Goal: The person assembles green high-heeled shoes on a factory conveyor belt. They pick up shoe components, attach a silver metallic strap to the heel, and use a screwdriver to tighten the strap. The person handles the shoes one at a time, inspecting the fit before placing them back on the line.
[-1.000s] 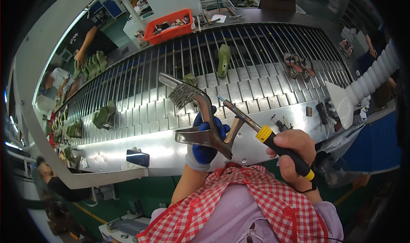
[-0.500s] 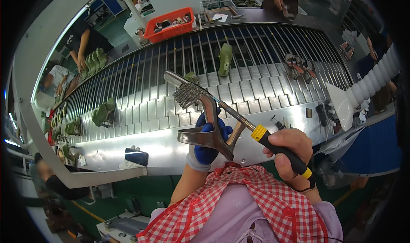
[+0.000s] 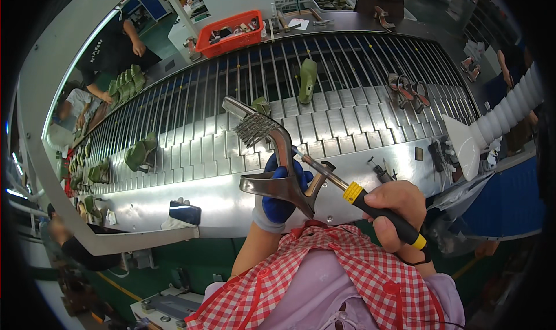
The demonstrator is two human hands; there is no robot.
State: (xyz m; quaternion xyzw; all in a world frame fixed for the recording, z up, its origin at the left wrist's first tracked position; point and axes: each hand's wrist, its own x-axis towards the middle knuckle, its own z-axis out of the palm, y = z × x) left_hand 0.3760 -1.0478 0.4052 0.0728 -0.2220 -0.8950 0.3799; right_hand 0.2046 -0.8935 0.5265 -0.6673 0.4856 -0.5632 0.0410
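Note:
A brown high-heeled sandal (image 3: 270,186) with a glittering studded toe strap lies tilted in my left hand (image 3: 278,207), whose blue-coated glove closes around its middle. The heel points up and to the right, beside the fingers. My right hand (image 3: 401,209), bare, is wrapped round the black and yellow handle of a screwdriver (image 3: 333,179). Its metal shaft crosses over the heel, and the tip ends close to the edge of the sole; whether it touches cannot be made out. Beyond the sandal, a green shoe last (image 3: 262,105) lies on the conveyor.
A slatted metal conveyor (image 3: 220,147) spans the bench, carrying green lasts (image 3: 307,81) and a pair of sandals (image 3: 409,92). Behind it stands a red crate (image 3: 230,34). A phone (image 3: 185,212) lies front left; a white duct hose (image 3: 492,121) hangs right. Co-workers stand at left and far side.
The screwdriver has drawn back down and right, its tip leaving the strap area. At the far side, a co-worker's hand has moved off a sandal now on the bench.

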